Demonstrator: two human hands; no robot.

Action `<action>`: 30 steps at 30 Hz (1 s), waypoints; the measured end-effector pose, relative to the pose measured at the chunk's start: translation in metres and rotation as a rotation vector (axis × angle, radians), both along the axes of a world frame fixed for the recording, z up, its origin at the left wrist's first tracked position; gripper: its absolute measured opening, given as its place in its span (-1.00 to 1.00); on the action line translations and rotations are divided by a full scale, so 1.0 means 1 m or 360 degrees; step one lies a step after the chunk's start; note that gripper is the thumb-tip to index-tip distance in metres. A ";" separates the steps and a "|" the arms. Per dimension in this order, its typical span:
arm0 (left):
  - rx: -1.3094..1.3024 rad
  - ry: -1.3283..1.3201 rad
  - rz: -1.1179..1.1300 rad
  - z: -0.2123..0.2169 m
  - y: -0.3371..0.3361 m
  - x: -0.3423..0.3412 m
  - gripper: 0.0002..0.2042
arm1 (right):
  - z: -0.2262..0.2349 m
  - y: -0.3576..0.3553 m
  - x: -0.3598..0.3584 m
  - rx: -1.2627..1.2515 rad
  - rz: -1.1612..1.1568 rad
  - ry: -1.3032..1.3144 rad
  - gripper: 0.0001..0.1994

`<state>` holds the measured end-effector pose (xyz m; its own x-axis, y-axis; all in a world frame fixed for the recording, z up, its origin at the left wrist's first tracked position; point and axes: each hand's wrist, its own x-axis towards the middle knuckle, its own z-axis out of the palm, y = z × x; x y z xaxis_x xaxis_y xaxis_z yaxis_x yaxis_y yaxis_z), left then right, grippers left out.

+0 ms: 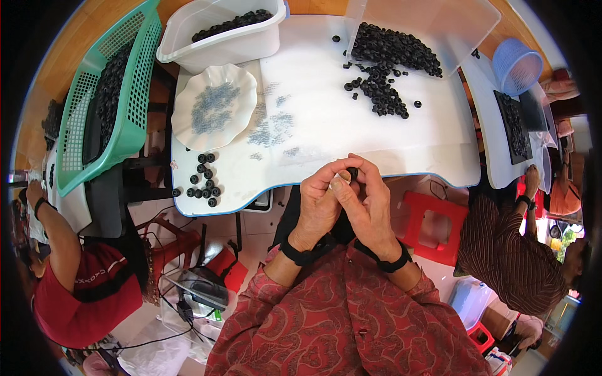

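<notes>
In front of my chest, at the table's near edge, both hands are brought together around a small round black part [352,173]. My left hand [318,199] has its fingers closed around it from one side. My right hand [369,203] pinches from the other side, with something pale at the thumb tip. The fingers hide most of the part. Beyond my hands, tiny grey pieces [271,130] lie scattered on the white table [332,81], and more fill a wavy-edged white plate [248,106]. A small group of black round parts [207,178] sits at the table's left corner.
A clear bin [433,28] lies tipped at the back right, spilling black parts [385,94]. A white tub [219,47] stands at the back left, beside a green basket [135,106]. People sit at both sides; a red stool [433,225] is at my right.
</notes>
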<state>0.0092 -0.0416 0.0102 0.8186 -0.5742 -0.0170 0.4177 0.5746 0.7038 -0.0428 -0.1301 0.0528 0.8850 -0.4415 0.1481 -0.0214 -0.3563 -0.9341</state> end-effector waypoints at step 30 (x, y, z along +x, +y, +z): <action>0.0095 -0.0312 0.0087 0.012 0.001 0.001 -0.78 | 0.004 0.000 0.000 0.0184 0.0033 -0.0087 -0.54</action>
<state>0.0105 -0.0407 0.0218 0.8393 -0.5317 0.1132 0.2387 0.5475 0.8021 -0.0424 -0.1298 0.0563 0.8860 -0.4402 0.1458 0.0370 -0.2462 -0.9685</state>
